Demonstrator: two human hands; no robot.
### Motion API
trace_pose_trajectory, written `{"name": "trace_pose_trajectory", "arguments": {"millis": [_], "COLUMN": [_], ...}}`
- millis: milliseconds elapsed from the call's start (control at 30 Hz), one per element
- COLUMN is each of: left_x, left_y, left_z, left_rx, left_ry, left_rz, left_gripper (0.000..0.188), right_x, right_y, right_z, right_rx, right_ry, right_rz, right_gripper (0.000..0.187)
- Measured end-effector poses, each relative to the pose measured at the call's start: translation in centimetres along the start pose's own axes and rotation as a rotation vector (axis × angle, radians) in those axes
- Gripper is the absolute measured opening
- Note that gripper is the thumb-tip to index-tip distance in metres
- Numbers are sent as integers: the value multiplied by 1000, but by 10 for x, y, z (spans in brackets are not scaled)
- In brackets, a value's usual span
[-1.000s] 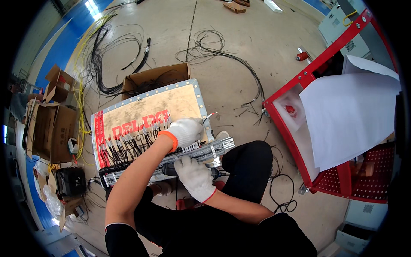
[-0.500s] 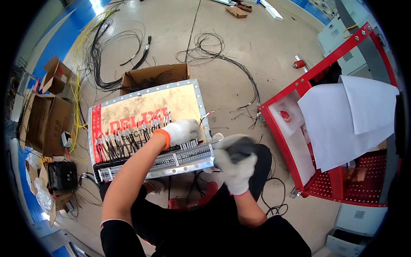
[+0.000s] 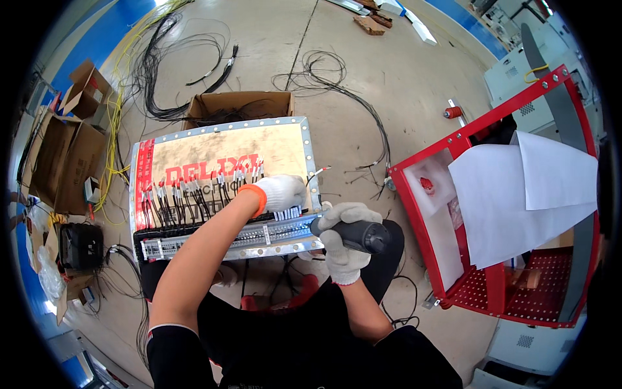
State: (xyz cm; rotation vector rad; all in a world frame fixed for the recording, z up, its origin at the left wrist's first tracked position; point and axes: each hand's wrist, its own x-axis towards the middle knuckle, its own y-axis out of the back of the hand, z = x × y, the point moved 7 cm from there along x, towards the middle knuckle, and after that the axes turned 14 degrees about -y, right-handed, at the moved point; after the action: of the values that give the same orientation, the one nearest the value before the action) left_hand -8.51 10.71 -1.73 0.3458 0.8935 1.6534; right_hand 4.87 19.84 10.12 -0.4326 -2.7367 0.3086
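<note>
A rectangular cardboard-topped board [image 3: 220, 146] with a metal perforated edge lies before me. Along its near side runs a terminal strip [image 3: 243, 238], with several black wires [image 3: 194, 201] with red and white ends standing behind it. My left hand [image 3: 285, 192], in a white glove with an orange cuff, is closed at the strip's right part; its fingertips and anything in them are hidden. Gripped in my gloved right hand [image 3: 346, 249] is a dark grey power screwdriver [image 3: 364, 236], its front end pointing left at the strip's right end. A bluish glow lies on the terminals there.
Behind the board stands an open cardboard box [image 3: 243, 104] with black wires. A red metal frame [image 3: 414, 227] with white sheets [image 3: 512, 201] is at the right. Black cable bundles [image 3: 155, 71] lie on the far floor. Cardboard boxes [image 3: 78, 168] and a black case [image 3: 81, 246] are at the left.
My right hand and the power screwdriver, blurred by motion before, are now steady, with the tool's front end at the strip. A bluish glow has appeared on the terminals. The left hand stays nearly in place.
</note>
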Motion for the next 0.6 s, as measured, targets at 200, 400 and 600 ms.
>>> {"name": "trace_pose_trajectory", "arguments": {"millis": [200,400,600], "left_x": [2,3,9], "left_y": [-2,-5,-5], "left_z": [0,-5,-5], "left_rx": [-18,-50,-19], "left_ry": [10,40,42], "left_rz": [-3,-2,-45], "left_gripper": [29,28,29], "right_x": [0,-7,-6], "right_y": [-10,-9,-10], "right_z": [-1,2,7], "right_rx": [-67,-108,-83], "right_ry": [31,-49,-59], "right_rz": [-230,-369,-333], "right_gripper": [56,55,50]}}
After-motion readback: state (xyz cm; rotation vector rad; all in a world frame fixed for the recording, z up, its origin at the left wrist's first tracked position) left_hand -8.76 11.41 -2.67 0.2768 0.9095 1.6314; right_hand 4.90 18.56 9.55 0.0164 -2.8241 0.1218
